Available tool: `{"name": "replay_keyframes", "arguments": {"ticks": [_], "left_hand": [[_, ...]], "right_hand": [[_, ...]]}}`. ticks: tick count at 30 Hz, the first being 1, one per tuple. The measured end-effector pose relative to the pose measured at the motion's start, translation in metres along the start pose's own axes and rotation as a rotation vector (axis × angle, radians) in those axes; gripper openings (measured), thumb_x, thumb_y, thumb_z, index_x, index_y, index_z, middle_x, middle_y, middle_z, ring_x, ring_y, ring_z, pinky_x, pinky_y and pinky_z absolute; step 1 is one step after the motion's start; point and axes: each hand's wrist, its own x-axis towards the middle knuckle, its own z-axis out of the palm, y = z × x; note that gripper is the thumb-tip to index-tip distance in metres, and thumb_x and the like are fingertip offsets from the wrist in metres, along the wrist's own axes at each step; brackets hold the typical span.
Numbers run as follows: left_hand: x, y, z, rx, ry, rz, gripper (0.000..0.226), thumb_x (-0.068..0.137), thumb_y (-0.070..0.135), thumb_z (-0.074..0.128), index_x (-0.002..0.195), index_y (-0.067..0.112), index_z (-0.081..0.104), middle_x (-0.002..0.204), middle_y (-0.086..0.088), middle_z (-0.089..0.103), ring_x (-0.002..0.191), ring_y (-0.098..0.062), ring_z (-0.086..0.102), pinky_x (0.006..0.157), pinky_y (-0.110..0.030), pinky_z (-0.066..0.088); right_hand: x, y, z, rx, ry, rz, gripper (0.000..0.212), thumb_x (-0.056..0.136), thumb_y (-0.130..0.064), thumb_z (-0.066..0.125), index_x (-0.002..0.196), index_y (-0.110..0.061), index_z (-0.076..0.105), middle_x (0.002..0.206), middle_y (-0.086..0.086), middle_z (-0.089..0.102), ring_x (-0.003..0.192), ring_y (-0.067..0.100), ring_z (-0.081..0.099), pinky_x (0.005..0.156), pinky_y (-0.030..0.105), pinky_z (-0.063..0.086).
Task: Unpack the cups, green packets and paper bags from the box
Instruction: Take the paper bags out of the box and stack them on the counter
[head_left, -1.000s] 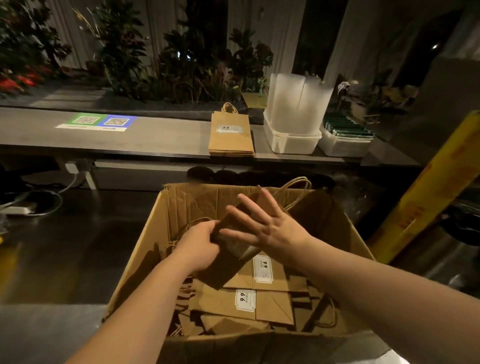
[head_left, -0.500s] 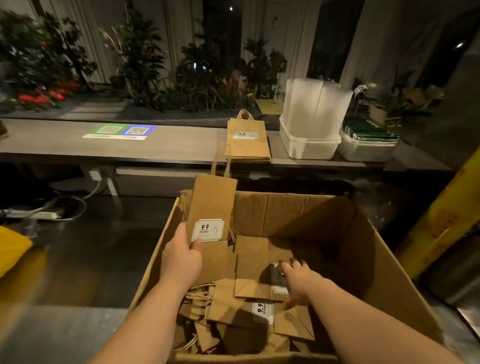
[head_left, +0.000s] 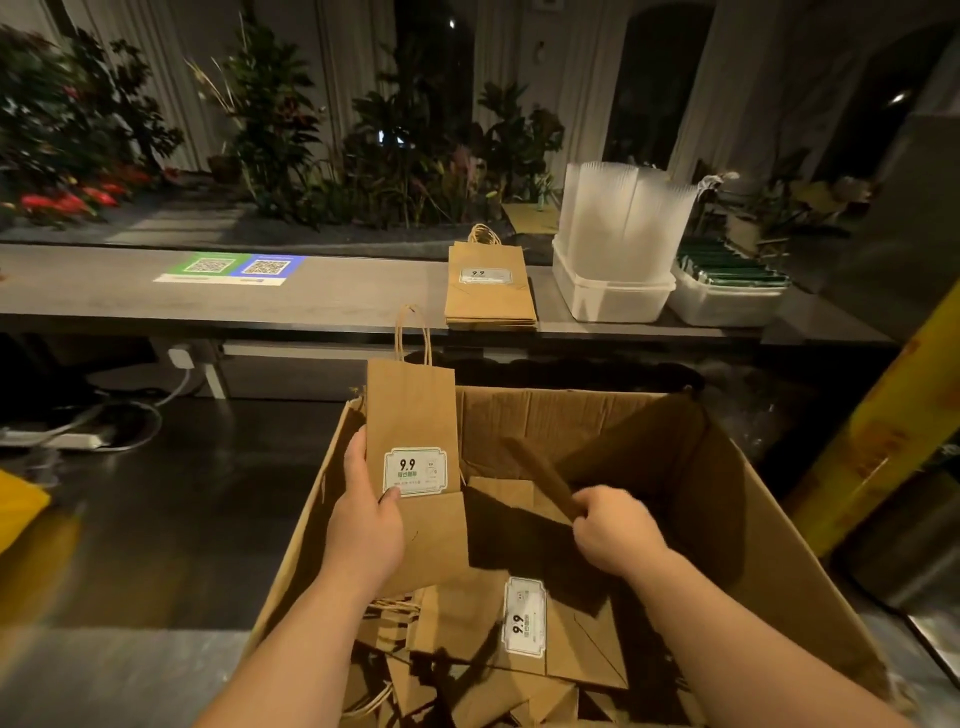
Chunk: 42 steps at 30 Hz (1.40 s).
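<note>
Lying far left on the long grey surface (head_left: 104, 296) is a green-and-blue sheet (head_left: 228, 267) with two QR codes. Nearer, the left hand (head_left: 363, 525) holds a brown paper bag (head_left: 413, 415) upright at the far left corner of the open cardboard box (head_left: 779, 545). Its grip is closed on the bag's lower left edge, thumb on the front just beside a white "9.9" label, and the twine handles stand above the box rim. Beyond it, on the far surface, a flat stack of paper bags (head_left: 491, 301) lies with handles pointing away. Inside the box, right of the held bag, the right hand (head_left: 615, 530) has its grip curled round the edge of a second bag (head_left: 540, 475), dark in shadow, that slants up to the left. Beneath both hands loose bags (head_left: 571, 649) lie overlapping on the box floor, one showing a "9.9" label. Further right on the far surface a white tub (head_left: 608, 301) holds upright stacks of clear cups (head_left: 623, 218), and just beside it a second tub (head_left: 722, 309) holds green packets (head_left: 732, 267). A yellow post (head_left: 883, 426) slants at the right edge.
</note>
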Motion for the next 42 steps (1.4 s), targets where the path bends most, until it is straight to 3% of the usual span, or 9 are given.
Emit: {"name": "replay_keyframes", "arguments": {"ticks": [7,12,17,23,28,31,34,39,42], "left_hand": [[-0.005,0.002,-0.004,-0.304,-0.117,-0.138,0.072,0.101,0.007,0.057,0.154,0.045,0.025,0.141,0.007,0.053,0.136,-0.024,0.05,0.11,-0.051,0.042],[-0.007,0.005,-0.007,-0.53,-0.273,-0.096,0.074,0.068,0.042,0.086,0.13,0.041,0.046,0.146,-0.007,0.051,0.131,-0.033,0.056,0.108,-0.057,0.046],[0.002,-0.003,-0.014,-0.824,-0.311,-0.239,0.046,0.101,0.019,0.059,0.135,0.049,0.049,0.13,-0.01,0.067,0.108,-0.037,0.072,0.085,-0.055,0.061],[-0.008,-0.004,-0.014,-0.659,-0.394,-0.161,0.047,0.095,0.059,0.047,0.14,0.045,0.05,0.132,0.004,0.069,0.124,-0.028,0.064,0.105,-0.056,0.048],[-0.007,-0.006,-0.01,-0.381,-0.354,-0.116,0.066,0.095,0.024,0.07,0.147,0.047,0.035,0.123,0.008,0.071,0.112,-0.02,0.07,0.096,-0.051,0.054],[-0.003,-0.007,-0.008,-0.438,-0.158,-0.128,0.061,0.097,0.012,0.065,0.143,0.044,0.041,0.125,0.008,0.067,0.114,-0.017,0.066,0.086,-0.041,0.056],[-0.002,-0.006,-0.008,-0.417,0.039,-0.045,0.052,0.098,0.008,0.063,0.126,0.049,0.047,0.119,0.016,0.065,0.115,-0.011,0.062,0.091,-0.038,0.054],[-0.006,-0.004,-0.003,-0.21,0.109,0.045,0.042,0.101,0.011,0.06,0.121,0.045,0.047,0.109,0.028,0.058,0.112,-0.006,0.054,0.092,-0.033,0.046],[-0.007,-0.006,-0.005,-0.171,0.131,0.073,0.039,0.1,0.014,0.061,0.117,0.046,0.046,0.113,0.027,0.057,0.115,-0.005,0.053,0.093,-0.031,0.047]], "right_hand": [[-0.017,-0.019,-0.027,0.525,0.439,-0.562,0.025,0.093,-0.016,0.074,0.115,-0.027,0.076,0.107,-0.012,0.074,0.101,0.009,0.07,0.086,0.042,0.061],[-0.024,-0.04,-0.011,0.111,0.728,-1.077,0.045,0.091,-0.023,0.076,0.131,-0.037,0.061,0.141,-0.004,0.061,0.134,0.03,0.049,0.108,0.047,0.038],[-0.013,-0.024,0.008,-0.02,0.322,-0.863,0.059,0.094,-0.024,0.07,0.137,-0.061,0.051,0.162,-0.014,0.014,0.15,0.019,0.016,0.114,0.024,0.037],[-0.005,-0.02,0.017,-0.048,0.304,-0.997,0.063,0.092,-0.02,0.074,0.143,-0.046,0.05,0.158,-0.001,0.041,0.152,0.02,0.03,0.108,0.042,0.052],[-0.003,-0.028,0.021,-0.162,0.304,-1.015,0.074,0.091,-0.008,0.074,0.151,-0.037,0.043,0.162,-0.001,0.037,0.156,0.025,0.019,0.116,0.042,0.035],[-0.003,-0.035,0.024,-0.037,0.332,-0.731,0.068,0.097,-0.009,0.064,0.156,-0.031,0.037,0.162,-0.004,0.033,0.153,0.02,0.023,0.123,0.034,0.028],[0.004,-0.037,0.025,-0.1,0.076,-0.415,0.057,0.099,-0.014,0.059,0.152,-0.028,0.042,0.155,-0.004,0.042,0.145,0.018,0.037,0.117,0.033,0.039],[0.008,-0.036,0.049,-0.46,-0.431,-0.453,0.093,0.094,-0.019,0.068,0.162,-0.038,0.007,0.171,-0.006,-0.002,0.157,0.029,-0.002,0.125,0.059,0.013],[0.003,-0.03,0.064,-0.597,-0.661,-0.412,0.089,0.095,-0.024,0.068,0.161,-0.04,0.011,0.17,-0.001,0.014,0.153,0.035,0.024,0.121,0.058,0.027]]}}
